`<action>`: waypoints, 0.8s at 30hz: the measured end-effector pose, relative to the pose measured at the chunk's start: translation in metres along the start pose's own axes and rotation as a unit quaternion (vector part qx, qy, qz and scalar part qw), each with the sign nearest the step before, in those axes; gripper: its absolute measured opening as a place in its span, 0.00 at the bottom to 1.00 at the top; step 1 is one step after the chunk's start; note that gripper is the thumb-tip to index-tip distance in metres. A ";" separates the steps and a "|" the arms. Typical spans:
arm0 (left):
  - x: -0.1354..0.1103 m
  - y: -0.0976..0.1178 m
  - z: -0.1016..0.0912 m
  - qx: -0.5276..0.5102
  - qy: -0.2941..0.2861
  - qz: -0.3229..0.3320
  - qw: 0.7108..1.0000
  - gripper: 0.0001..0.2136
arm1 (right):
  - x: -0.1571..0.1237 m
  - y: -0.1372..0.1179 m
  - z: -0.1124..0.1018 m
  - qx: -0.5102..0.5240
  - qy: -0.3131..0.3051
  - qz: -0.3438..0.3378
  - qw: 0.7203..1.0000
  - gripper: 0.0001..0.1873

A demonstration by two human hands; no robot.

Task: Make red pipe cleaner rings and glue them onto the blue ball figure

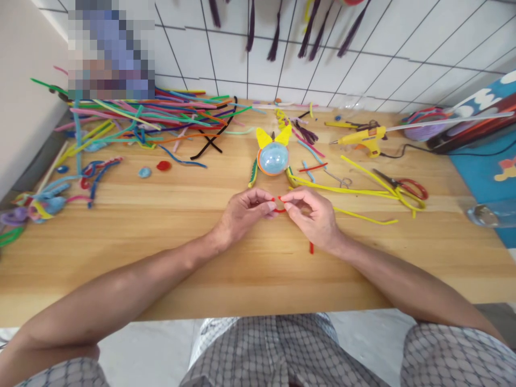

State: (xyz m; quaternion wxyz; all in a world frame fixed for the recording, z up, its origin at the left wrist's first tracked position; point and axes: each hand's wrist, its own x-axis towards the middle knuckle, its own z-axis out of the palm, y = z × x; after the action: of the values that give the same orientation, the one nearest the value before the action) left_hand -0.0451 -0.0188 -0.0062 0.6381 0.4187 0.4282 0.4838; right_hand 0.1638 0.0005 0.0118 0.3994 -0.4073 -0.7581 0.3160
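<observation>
A short red pipe cleaner (pixel 279 210) is bent into a small curve between my two hands. My left hand (pixel 252 210) pinches one end of it, and my right hand (pixel 308 213) pinches the other. Just beyond them stands a round figure with a clear bluish dome (pixel 273 158), an orange rim and two yellow pointed ears (pixel 264 138). Green and yellow strips hang at its sides. Another red piece (pixel 312 247) lies on the wood below my right hand, partly hidden by it.
Many coloured pipe cleaners (pixel 161 121) lie heaped at the back left. To the right are a yellow glue gun (pixel 365 141), red-handled scissors (pixel 411 188), long yellow pipe cleaners (pixel 346 188) and a clear jar (pixel 489 215). A blue-and-pink fuzzy bundle (pixel 46 207) lies at the left edge.
</observation>
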 end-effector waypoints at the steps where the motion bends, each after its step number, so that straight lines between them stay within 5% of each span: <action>1: 0.000 0.001 0.000 0.007 -0.005 0.003 1.000 0.23 | 0.000 0.000 0.000 -0.002 -0.004 -0.008 1.000 0.06; 24: -0.002 0.000 0.002 0.040 -0.019 0.014 0.999 0.20 | -0.002 0.004 0.000 -0.076 0.001 -0.133 0.988 0.16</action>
State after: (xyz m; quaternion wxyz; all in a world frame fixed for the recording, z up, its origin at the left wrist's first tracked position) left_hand -0.0432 -0.0214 -0.0052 0.6219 0.4596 0.4287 0.4671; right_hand 0.1656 0.0010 0.0079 0.4066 -0.3323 -0.8269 0.2013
